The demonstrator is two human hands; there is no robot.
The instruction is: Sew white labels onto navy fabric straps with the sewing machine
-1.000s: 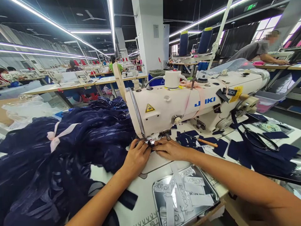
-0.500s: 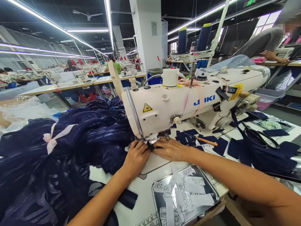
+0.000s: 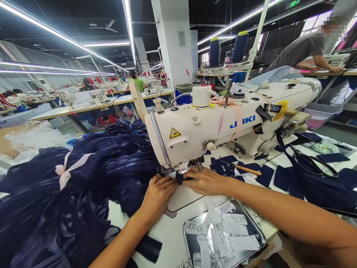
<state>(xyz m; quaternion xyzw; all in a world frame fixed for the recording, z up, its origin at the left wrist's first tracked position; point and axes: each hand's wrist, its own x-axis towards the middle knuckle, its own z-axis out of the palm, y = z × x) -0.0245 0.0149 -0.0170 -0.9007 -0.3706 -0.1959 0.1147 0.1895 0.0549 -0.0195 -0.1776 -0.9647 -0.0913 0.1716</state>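
Note:
My left hand [image 3: 157, 195] lies at the left of the needle area of a white sewing machine [image 3: 192, 130], its fingers bent and pressed down on a small piece of dark navy fabric [image 3: 180, 178]. From the other side, my right hand [image 3: 208, 181] holds the same fabric with its fingers close together. The fabric sits under the presser foot [image 3: 182, 168], largely covered by my fingers and the machine head. A large heap of navy garments [image 3: 119, 152], partly tied with a pale pink strip [image 3: 64, 173], rests beside my left arm.
A metal tray [image 3: 186, 238] of white printed labels [image 3: 234, 219] stands in front. Behind my right arm lie a wooden-handled awl [image 3: 248, 170], navy fabric pieces [image 3: 264, 176] and black-handled scissors [image 3: 316, 163]. A person in grey [image 3: 301, 52] leans over a table at the back right.
The gap between my hands has widened slightly, showing more of the navy fabric. Both hands stay at the needle area. The whole view has shifted a little.

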